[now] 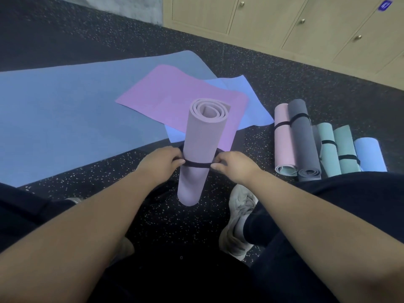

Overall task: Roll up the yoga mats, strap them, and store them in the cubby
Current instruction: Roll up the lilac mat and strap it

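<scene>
A rolled mauve yoga mat [200,145] stands upright on the speckled floor between my feet. A black strap [197,164] circles its middle. My left hand [162,161] pinches the strap at the roll's left side, and my right hand [231,165] pinches it at the right side. Behind the roll lie a flat pink mat [175,95], a small light-blue mat [247,106] under it, and a large blue mat [76,114]. The roll's open spiral end faces up.
Several rolled, strapped mats [306,138] in pink, grey, teal and blue lie side by side on the floor at the right. Wooden cabinet doors with brass knobs [301,20] line the far wall. My grey shoe [240,215] sits beside the roll's base.
</scene>
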`<state>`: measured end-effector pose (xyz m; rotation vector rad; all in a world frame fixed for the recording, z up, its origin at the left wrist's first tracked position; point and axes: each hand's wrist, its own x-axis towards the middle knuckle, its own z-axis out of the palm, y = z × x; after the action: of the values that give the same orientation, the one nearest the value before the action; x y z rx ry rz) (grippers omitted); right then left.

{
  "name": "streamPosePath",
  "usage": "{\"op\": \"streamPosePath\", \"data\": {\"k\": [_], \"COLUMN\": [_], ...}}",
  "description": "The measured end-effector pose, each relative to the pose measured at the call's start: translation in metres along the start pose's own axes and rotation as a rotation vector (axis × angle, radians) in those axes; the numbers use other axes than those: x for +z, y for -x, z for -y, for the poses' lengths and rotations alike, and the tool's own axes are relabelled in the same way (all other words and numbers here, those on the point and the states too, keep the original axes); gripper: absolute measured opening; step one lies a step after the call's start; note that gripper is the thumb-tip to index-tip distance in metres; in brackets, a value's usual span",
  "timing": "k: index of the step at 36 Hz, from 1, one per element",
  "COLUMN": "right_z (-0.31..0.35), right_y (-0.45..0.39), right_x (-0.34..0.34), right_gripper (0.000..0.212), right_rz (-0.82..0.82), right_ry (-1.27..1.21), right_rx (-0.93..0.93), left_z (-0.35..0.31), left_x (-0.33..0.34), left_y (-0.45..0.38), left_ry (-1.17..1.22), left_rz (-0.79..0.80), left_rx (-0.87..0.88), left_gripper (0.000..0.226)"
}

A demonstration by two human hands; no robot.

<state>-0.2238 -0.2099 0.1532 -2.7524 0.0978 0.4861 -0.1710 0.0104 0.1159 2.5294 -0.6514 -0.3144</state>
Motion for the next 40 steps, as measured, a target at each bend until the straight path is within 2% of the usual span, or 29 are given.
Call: {"op": "streamPosePath", "data": {"k": [3, 7, 14, 18, 23, 26, 32, 40], "right_z": [0.006, 0.012, 0.028, 0.041, 0.054, 0.064, 0.071, 0.064], "right_y": [-0.001, -0.001, 0.002, 0.003, 0.008, 0.015, 0.035, 0.070], "right_x": [-0.002, 0.000, 0.004, -0.014, -0.046, -0.066, -0.107, -0.165], "right_gripper": [0.018, 0.023, 0.065, 0.093, 0.095, 0.092, 0.093, 0.084], "right_rz": [-0.071, -0.134, -0.339, -0.479, -0.543, -0.625, -0.683, -0.816], "right_ry": [-0.059, -0.063, -0.308, -0.459, -0.658, -0.677, -0.639, -0.689], "right_rx": [-0.043, -0.085, -0.166, -0.136, -0.193, -0.231, -0.299, -0.370], "left_z": [-0.003, -0.007, -0.033, -0.055, -0.080, -0.097, -0.134, -0.192], "left_x": [-0.003, -0.004, -0.024, -0.045, -0.072, -0.089, -0.127, -0.176], "left_y": [0.001, 0.002, 0.000, -0.003, -0.006, -0.005, -0.004, -0.012], "left_ry": [0.045, 0.115, 0.219, 0.333, 0.407, 0.442, 0.527, 0.476], "left_rz": [-0.041, -0.094, -0.314, -0.432, -0.498, -0.536, -0.536, -0.559], "left_rx": [0.094, 0.110, 0.100, 0.145, 0.249, 0.272, 0.231, 0.420], "left_gripper": [0.016, 0.012, 0.016, 0.013, 0.011, 0.025, 0.069, 0.090]}}
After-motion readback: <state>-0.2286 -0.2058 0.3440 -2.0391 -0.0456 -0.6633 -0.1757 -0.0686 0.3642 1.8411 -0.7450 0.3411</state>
